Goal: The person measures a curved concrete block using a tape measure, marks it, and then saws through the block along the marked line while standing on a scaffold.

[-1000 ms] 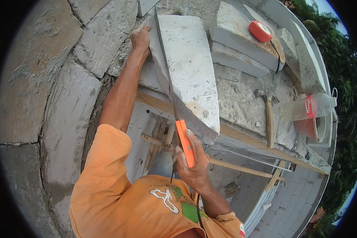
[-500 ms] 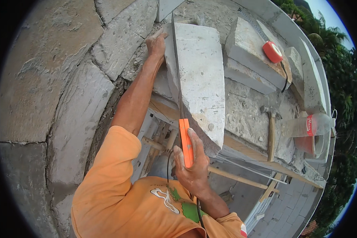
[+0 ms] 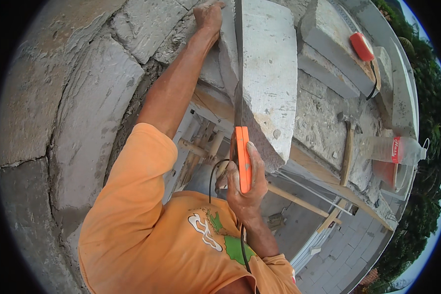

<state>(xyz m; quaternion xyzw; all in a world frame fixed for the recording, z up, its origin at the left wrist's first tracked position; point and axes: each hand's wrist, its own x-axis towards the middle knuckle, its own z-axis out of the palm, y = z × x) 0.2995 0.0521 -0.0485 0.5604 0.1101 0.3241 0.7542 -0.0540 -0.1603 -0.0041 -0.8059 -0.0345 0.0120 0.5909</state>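
A handsaw with an orange handle (image 3: 245, 161) is in my right hand (image 3: 249, 188), my fingers wrapped round the grip. Its long blade (image 3: 238, 73) points away from me, on edge, in a lengthwise cut through a pale lightweight concrete block (image 3: 269, 68). To the left of the blade runs a narrower strip of block (image 3: 227, 54). My left hand (image 3: 209, 18) is curled against the far part of this strip, gripping its edge; its fingertips are partly hidden. The block's near end has a slanted, rough face and juts past the ledge.
On the right are stacked block pieces (image 3: 328, 49) with a red tape measure (image 3: 361, 46), a hammer (image 3: 348, 147), a plastic bottle (image 3: 394, 150) and a bucket (image 3: 394, 177). Below the ledge, wooden poles (image 3: 299, 201) cross a drop. A black cable (image 3: 244, 250) hangs along my shirt.
The saw and my right hand stay on the same cut line, with the block and ledge shifted up and right in view. My left hand keeps its place at the strip.
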